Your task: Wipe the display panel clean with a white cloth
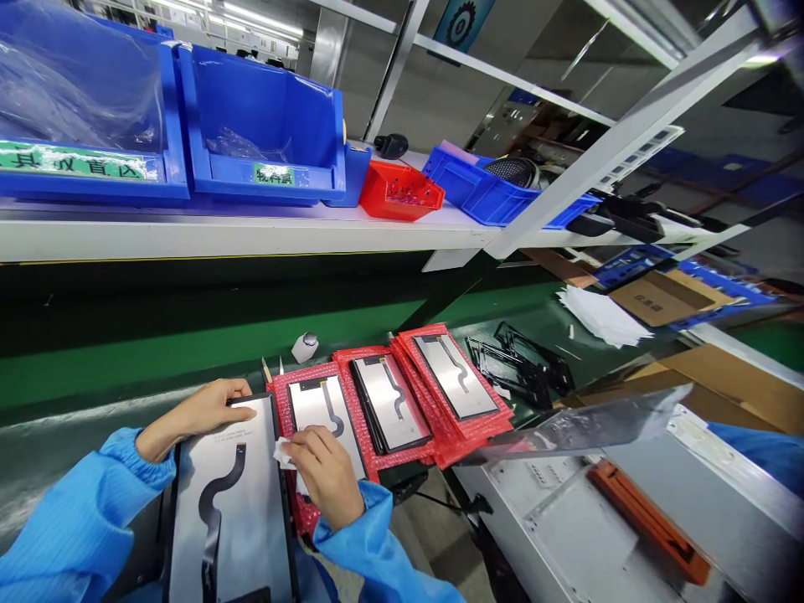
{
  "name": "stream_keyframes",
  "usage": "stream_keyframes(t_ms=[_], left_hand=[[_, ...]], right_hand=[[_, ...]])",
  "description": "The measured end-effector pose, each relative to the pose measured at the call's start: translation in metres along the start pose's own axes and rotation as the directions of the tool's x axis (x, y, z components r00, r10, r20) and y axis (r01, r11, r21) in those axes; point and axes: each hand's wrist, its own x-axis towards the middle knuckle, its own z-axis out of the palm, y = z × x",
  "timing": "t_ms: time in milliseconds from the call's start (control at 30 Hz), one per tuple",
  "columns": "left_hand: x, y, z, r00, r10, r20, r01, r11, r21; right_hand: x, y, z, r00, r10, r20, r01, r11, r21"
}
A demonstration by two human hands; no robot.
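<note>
A large flat display panel [257, 494], silver-backed with a black ribbon cable [213, 511], stands tilted in front of me. My left hand [210, 412] grips its top edge, thumb on the silver back and fingers behind. At the panel's right edge, my right hand [327, 469] pinches a small white wipe [284, 452]. Just beyond that hand, similar panels lie on red bubble-wrap pouches: a left panel [314, 402], a middle panel [393, 398] and a right panel [456, 377].
A small dispenser bottle [305, 347] and tweezers [280, 366] sit behind the pouches. Black frames [521, 364] lie to their right. Overhead, a shelf [251, 234] carries blue bins [270, 126] and a red bin [402, 191]. A white machine [565, 519] stands at right.
</note>
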Motion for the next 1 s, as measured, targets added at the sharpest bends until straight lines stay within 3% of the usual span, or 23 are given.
stream_keyframes(t_ms=[167, 300, 533, 800, 867, 1000], left_hand=[[0.0, -0.003, 0.0, 1.0, 0.002, -0.024, -0.001, 1.0, 0.028], [0.002, 0.0, 0.001, 0.999, 0.035, -0.024, -0.034, 0.999, 0.037], [0.006, 0.008, 0.006, 0.998, 0.068, 0.012, -0.069, 0.997, 0.023], [0.004, 0.005, 0.004, 0.999, 0.045, 0.018, -0.045, 0.999, -0.008], [0.005, 0.007, 0.006, 0.998, 0.053, 0.032, -0.053, 0.999, -0.013], [0.012, 0.006, 0.012, 0.998, 0.049, 0.047, -0.05, 0.999, 0.005]], right_hand=[[-0.01, 0.009, 0.001, 0.962, -0.224, 0.158, 0.255, 0.943, -0.215], [-0.009, 0.015, -0.003, 0.91, -0.357, 0.212, 0.409, 0.859, -0.308], [0.014, 0.016, -0.003, 0.935, -0.281, 0.215, 0.35, 0.829, -0.436], [-0.016, 0.013, -0.007, 0.843, -0.407, 0.353, 0.525, 0.767, -0.37], [-0.007, 0.018, -0.009, 0.852, -0.413, 0.322, 0.516, 0.768, -0.378], [0.027, 0.031, -0.007, 0.914, -0.334, 0.232, 0.406, 0.79, -0.46]])
